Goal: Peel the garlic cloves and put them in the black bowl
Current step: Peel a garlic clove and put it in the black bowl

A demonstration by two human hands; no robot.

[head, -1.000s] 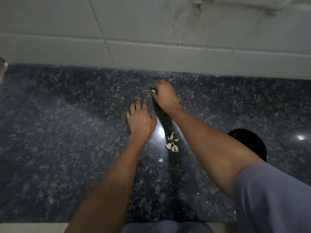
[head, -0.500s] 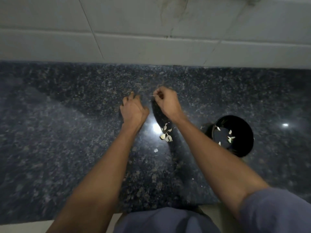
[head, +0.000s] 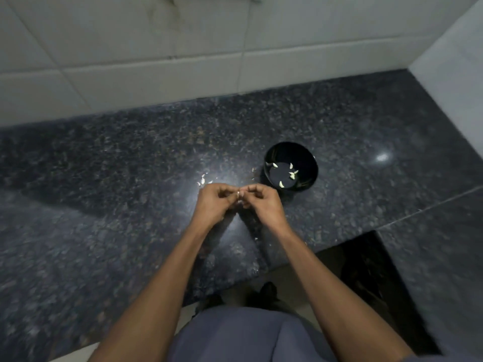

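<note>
Nearest the viewer, two bare forearms reach forward from a lap in blue-grey cloth, over the front edge of a dark speckled stone table (head: 109,231). The hands meet above the table, a little right of centre. The left hand (head: 213,203) and the right hand (head: 264,202) face each other with fingers curled, and between their fingertips they pinch one small pale garlic clove (head: 238,195). The clove is held up off the table. It is too small and blurred to tell which way its long axis runs, or how much skin is left on it.

Just beyond the left hand, a few pale scraps of garlic skin (head: 202,180) lie on the table.

Beyond the right hand and off to its right stands the black bowl (head: 308,163), near the hands but apart from them. Several peeled cloves (head: 292,174) already lie scattered on its floor.

Behind everything, a white tiled wall (head: 183,48) rises from the back of the table.

The right hand is the nearer one to the bowl. Once the clove is bare, the likely move is a short carry forward and to the right with that hand, then a drop over the rim.
</note>
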